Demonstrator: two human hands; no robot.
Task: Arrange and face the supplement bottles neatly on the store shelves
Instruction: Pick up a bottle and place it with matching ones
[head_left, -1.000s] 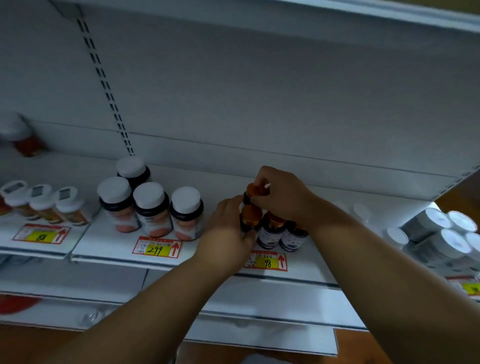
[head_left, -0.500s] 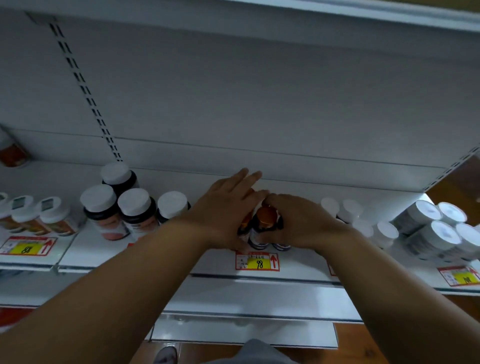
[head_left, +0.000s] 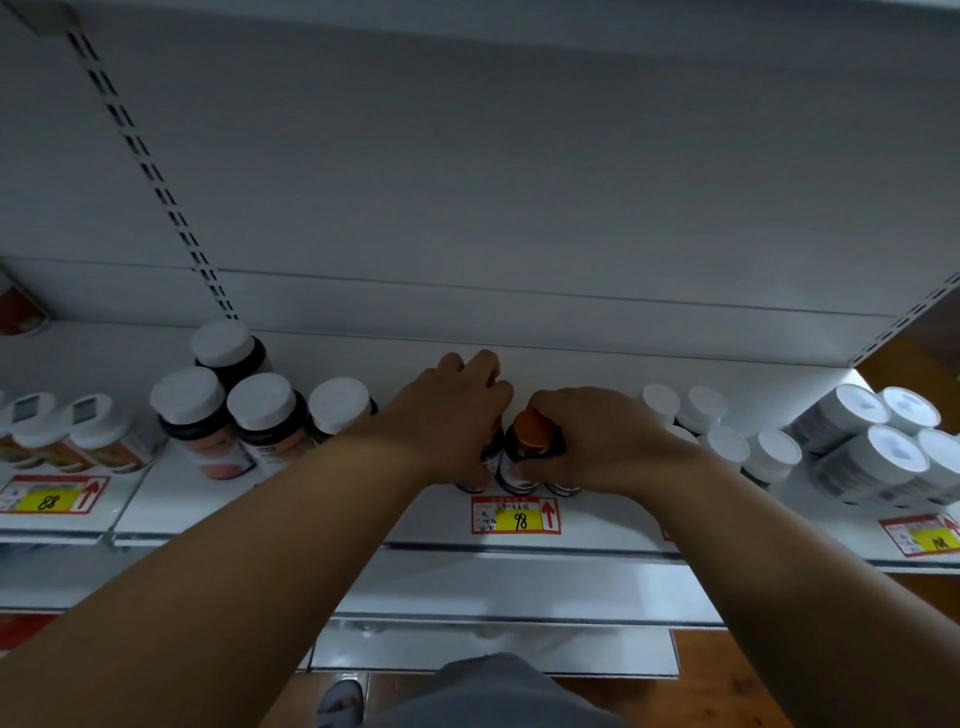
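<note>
Since half a second ago, left hand (head_left: 457, 410) fingers curled from flat, now cupping a mostly hidden bottle. Right hand (head_left: 587, 441) grip wraps the orange-capped bottle (head_left: 527, 447), upright on the shelf (head_left: 363, 514) above the 98 price tag (head_left: 515, 515).

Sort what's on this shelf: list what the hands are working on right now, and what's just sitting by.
In hand:
orange-capped bottle, gripped by the right hand
left hand, on the bottles beside it
98 price tag

Sitting by:
white-capped jars
small white-capped bottles
88 price tag
</note>
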